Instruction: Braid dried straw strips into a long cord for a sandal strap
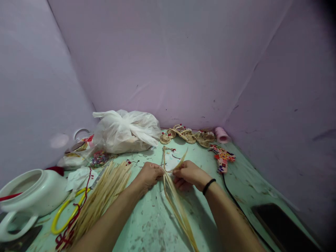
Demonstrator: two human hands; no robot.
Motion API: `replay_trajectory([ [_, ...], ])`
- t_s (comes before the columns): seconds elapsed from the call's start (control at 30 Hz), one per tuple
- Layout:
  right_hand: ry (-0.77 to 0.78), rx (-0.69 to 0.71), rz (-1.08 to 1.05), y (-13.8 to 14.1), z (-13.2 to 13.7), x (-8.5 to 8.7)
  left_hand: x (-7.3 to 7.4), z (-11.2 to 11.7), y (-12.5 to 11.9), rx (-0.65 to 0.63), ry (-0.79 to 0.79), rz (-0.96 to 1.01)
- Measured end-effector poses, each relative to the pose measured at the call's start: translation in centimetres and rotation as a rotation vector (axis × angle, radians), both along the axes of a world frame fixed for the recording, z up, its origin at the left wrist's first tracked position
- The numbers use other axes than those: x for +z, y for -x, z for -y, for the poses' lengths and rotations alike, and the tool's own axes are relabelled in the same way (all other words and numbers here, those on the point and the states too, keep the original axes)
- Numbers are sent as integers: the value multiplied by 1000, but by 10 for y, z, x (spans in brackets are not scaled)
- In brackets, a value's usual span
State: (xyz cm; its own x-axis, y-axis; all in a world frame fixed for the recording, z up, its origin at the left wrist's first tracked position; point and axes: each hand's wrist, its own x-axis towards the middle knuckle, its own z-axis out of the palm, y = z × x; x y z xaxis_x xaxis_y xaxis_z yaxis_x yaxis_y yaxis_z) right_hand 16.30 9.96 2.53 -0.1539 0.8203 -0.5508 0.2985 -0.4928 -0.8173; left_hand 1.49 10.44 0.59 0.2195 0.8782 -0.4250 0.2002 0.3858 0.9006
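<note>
In the middle of the table a thin braid of straw [164, 157] runs away from me, its loose pale strands [178, 210] trailing toward the front edge. My left hand [152, 175] pinches the braid where the strands come together. On the other side, my right hand [187, 174], with a black band on the wrist, has its fingers closed on one straw strand [182, 159] whose tip sticks up past them. A whitish patch lies on the table just beyond the right hand.
Left: a bundle of straw strips [105, 192], yellow-handled scissors [61, 213], dark red yarn and a white teapot-like pot [49, 192]. Back: a white plastic bag [128, 131], small woven straw slippers [187, 134], a pink thread spool [222, 135]. Right: a patterned glue-gun-shaped tool [222, 157] with cord, a dark phone [283, 227].
</note>
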Motion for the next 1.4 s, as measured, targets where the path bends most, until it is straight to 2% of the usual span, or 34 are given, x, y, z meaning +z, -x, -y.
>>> replay_trajectory([
  [0.13, -180, 3, -16, 0, -4, -8, 0, 0, -1, 4, 7, -4],
  [0.27, -433, -34, 173, 7, -5, -6, -4, -1, -2, 22, -3, -14],
  [0.5, -694, 298, 571, 32, 13, 7, -5, 0, 3, 42, 30, 98],
  [0.63, -761, 366, 766, 40, 22, 12, -5, -1, 7, 11, 21, 101],
  [0.7, -779, 403, 753, 37, 23, 15, -4, -3, 9, -22, 23, 103],
  [0.77, -777, 454, 631, 27, 20, 16, -3, -4, 10, -43, 35, 100],
  [0.83, -724, 420, 440, 13, 12, 15, -1, -5, 11, -54, 48, 103],
  [0.87, -666, 325, 348, 6, 8, 14, -1, -6, 12, -57, 54, 103],
  [0.93, -562, -5, 240, -5, 0, 11, 0, -6, 12, -63, 67, 101],
  [1.0, -382, -162, 125, -8, -4, 8, 0, -6, 13, -65, 69, 100],
  [1.03, -249, -176, 40, -6, -4, 6, 0, -6, 13, -67, 66, 104],
  [1.1, -28, -75, -162, 3, -2, 3, -1, -6, 13, -74, 57, 109],
  [1.13, 3, -10, -236, 8, 0, 1, -1, -5, 13, -77, 53, 108],
  [1.23, -97, 95, -238, 17, 2, -9, -2, -5, 12, -81, 47, 86],
  [1.33, -212, 89, -69, 16, -2, -23, -4, -6, 11, -94, 35, 48],
  [1.4, -233, 79, -14, 13, -4, -28, -4, -6, 11, -102, 21, 28],
])
